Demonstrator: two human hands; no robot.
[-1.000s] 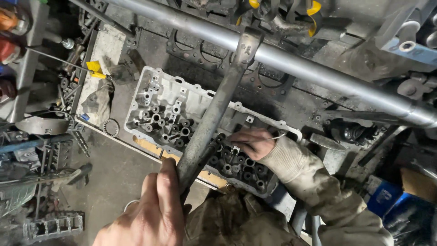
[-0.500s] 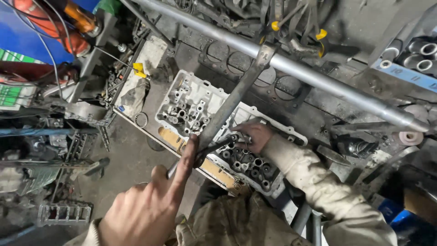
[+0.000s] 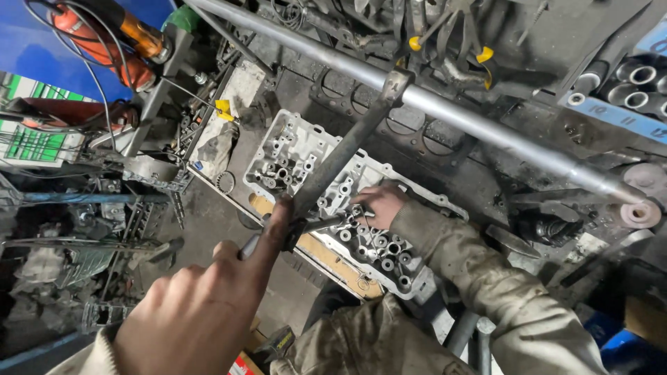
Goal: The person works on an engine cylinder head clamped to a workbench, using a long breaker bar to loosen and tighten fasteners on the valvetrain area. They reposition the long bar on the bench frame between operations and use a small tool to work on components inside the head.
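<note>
My left hand (image 3: 201, 305) is closed around the near end of a long dark metal lever bar (image 3: 340, 163), index finger stretched along it. The bar slants up to a clamp on a shiny steel pipe (image 3: 486, 132) that crosses the view. Under the bar lies a grey aluminium cylinder head (image 3: 292, 156) with valve springs, resting on a wooden board (image 3: 326, 253). My right hand (image 3: 379, 205), in a dirty olive sleeve, rests on the head's springs where the bar's pressing piece meets them. Its fingers are curled; I cannot tell what they hold.
Dark head gaskets (image 3: 389, 125) and greasy parts cover the bench behind the head. A yellow-handled tool (image 3: 479, 55) hangs above the pipe. An orange power tool (image 3: 132, 31) lies at upper left, metal tubes (image 3: 639, 80) at upper right, a dark oily floor (image 3: 208, 222) to the left.
The view has swung so the head sits more central. My left hand slid down the bar and its index finger now lies along it. My right hand stays on the springs.
</note>
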